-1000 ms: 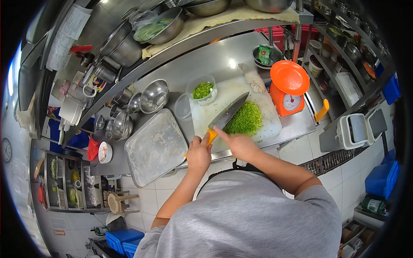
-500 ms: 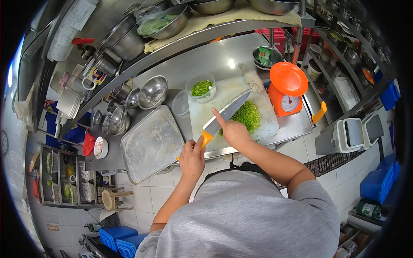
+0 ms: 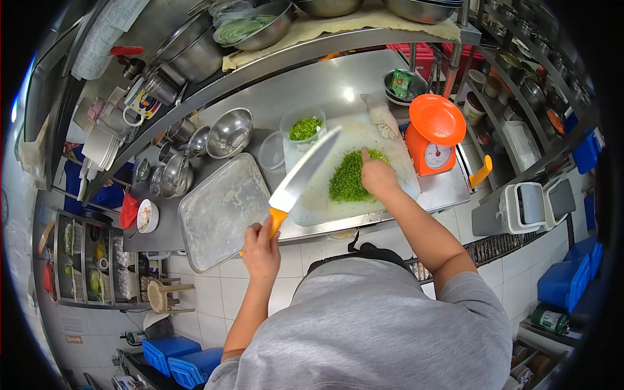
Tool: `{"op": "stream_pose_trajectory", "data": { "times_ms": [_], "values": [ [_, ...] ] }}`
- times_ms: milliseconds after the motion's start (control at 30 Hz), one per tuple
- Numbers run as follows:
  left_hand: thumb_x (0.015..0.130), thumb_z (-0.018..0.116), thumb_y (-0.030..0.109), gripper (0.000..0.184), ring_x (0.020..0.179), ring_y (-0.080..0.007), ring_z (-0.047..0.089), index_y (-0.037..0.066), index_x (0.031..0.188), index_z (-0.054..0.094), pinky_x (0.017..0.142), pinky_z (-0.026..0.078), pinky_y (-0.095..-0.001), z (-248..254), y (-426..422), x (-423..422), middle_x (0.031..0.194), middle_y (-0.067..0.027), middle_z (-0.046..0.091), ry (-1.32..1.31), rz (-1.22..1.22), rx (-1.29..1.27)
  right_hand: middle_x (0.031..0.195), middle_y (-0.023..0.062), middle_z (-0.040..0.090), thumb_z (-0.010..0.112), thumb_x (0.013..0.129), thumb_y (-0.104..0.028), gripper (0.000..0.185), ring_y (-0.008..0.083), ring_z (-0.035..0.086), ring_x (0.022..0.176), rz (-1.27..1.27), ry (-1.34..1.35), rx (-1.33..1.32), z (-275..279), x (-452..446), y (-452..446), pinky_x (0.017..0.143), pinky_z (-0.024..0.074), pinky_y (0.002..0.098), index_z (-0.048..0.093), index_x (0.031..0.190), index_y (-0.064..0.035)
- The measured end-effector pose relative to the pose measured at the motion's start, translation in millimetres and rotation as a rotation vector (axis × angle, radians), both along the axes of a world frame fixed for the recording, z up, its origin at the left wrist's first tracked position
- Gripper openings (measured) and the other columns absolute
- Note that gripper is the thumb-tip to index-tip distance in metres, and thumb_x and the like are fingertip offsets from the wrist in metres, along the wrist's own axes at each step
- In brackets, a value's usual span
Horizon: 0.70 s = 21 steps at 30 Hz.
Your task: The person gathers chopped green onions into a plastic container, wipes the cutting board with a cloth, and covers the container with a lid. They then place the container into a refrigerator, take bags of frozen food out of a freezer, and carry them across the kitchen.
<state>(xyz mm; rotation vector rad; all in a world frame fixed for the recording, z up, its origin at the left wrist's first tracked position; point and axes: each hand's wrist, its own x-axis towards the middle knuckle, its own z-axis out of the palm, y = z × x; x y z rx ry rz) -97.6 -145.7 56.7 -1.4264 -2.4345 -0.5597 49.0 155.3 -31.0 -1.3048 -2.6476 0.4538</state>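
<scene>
My left hand [image 3: 262, 252] is closed around the orange handle of a kitchen knife [image 3: 303, 171]. The wide blade is raised and tilted, its tip over the cutting board's left part. My right hand [image 3: 379, 178] is at the right side of a pile of finely chopped green onions [image 3: 350, 180], its index finger stretched out and the other fingers mostly hidden. Under the pile is a white cutting board [image 3: 404, 174]. A clear round tub [image 3: 320, 135] with more chopped greens stands at the board's back left corner, and a folded cloth [image 3: 380, 117] lies at the back right.
Right of the board stands an orange kitchen scale [image 3: 437, 133]. To the left are a worn metal tray [image 3: 224, 211], a clear lid [image 3: 272, 151] and several steel bowls [image 3: 231, 133]. A metal shelf [image 3: 364, 40] with bowls overhangs the back. Another orange handle [image 3: 481, 171] sticks out at the right edge.
The knife has moved left and away from my right hand, drawn by my left hand. My right index finger has left the blade, and the hand has shifted right onto the green onions.
</scene>
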Motion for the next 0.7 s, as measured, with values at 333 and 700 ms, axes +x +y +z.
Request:
{"op": "stream_pose_trajectory", "data": {
  "times_ms": [333,700],
  "values": [
    [0.091,0.065,0.017,0.033,0.073,-0.0167,0.058,0.003,0.121,0.061,0.059,0.049,-0.0295,-19,-3,-19,0.093,-0.0068,0.058,-0.569,-0.089,0.270,0.094,0.0180,0.063,0.055,0.085,-0.011,0.026,0.0335,0.062,0.083,0.163,0.269,0.385,1,14,-6,0.073,0.0502,0.0418,0.066,0.107,-0.0016],
    [0.104,0.035,0.034,0.034,0.056,-0.0104,0.045,0.004,0.104,0.050,0.044,0.037,-0.0220,-4,51,23,0.083,-0.0070,0.055,-1.860,-0.166,0.169,0.083,0.0150,0.061,0.056,0.078,0.000,0.078,0.0309,0.063,0.074,0.515,0.320,-0.019,69,47,-111,0.064,0.0511,0.0425,0.030,0.149,-0.0213]
  ]
}}
